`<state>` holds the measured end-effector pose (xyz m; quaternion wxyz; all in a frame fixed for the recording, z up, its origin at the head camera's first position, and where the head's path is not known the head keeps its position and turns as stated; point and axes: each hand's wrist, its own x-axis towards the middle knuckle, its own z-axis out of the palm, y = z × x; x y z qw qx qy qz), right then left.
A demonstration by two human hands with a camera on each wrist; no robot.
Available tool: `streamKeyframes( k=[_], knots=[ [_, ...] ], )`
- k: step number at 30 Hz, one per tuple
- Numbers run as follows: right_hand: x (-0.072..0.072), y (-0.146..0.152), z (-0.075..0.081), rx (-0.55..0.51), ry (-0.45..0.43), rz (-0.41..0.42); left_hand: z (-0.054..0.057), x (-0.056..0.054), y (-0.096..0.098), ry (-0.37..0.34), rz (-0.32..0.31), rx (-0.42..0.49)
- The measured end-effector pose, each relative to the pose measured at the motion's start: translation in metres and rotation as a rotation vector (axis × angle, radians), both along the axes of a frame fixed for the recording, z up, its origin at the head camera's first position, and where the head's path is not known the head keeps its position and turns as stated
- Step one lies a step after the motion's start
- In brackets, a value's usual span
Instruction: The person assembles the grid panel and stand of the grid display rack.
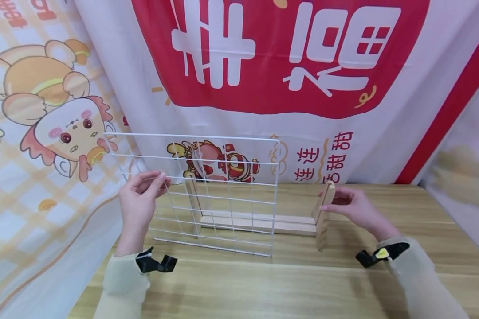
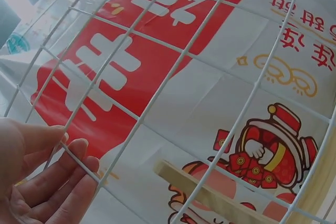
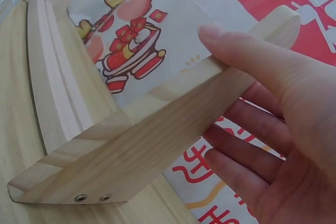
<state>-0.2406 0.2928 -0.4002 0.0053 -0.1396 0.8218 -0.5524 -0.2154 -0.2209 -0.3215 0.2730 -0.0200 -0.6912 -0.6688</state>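
My left hand [image 1: 139, 201] pinches a wire of a white wire grid panel [image 1: 274, 202] near its left side, thumb against fingertips. The panel stands upright, tilted a little, in front of the left part of a wooden stand [image 1: 293, 227]. This stand has a grooved base bar between two upright end boards. My right hand [image 1: 355, 207] holds the right end board [image 1: 322, 228] near its top. In the right wrist view the thumb lies over the board's edge, with the other fingers on its outer side. Two screw heads [image 3: 80, 198] show low on that board.
The stand rests on a wood-grain table [image 1: 239, 283] toward its back edge. Behind hangs a white cloth [image 1: 271, 119] with a red printed patch and cartoon figures. A checked cartoon cloth [image 1: 8, 155] covers the left side. Both wrists wear black straps [image 1: 391, 251].
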Motion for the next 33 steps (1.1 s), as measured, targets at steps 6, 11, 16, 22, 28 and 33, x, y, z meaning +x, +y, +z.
streamKeyframes(
  k=[6, 11, 16, 22, 28, 33],
  knots=[
    [-0.003, -0.001, -0.003, 0.012, -0.060, -0.019, 0.002, -0.003, 0.002, -0.013, -0.011, 0.018],
    [-0.005, -0.001, -0.005, 0.026, -0.087, -0.029, 0.006, -0.006, 0.005, -0.004, -0.044, 0.063],
    [-0.005, -0.001, -0.005, 0.030, -0.099, -0.039, 0.015, -0.011, 0.009, 0.033, -0.064, 0.022],
    [-0.006, -0.003, -0.005, 0.036, -0.103, -0.043, 0.031, -0.017, 0.012, 0.012, -0.099, -0.012],
    [-0.006, 0.001, -0.007, 0.025, -0.088, -0.043, 0.051, -0.024, 0.019, -0.060, -0.128, -0.048],
    [-0.006, 0.001, -0.010, 0.003, -0.074, -0.036, 0.071, -0.031, 0.025, -0.124, -0.180, -0.042]
  ],
)
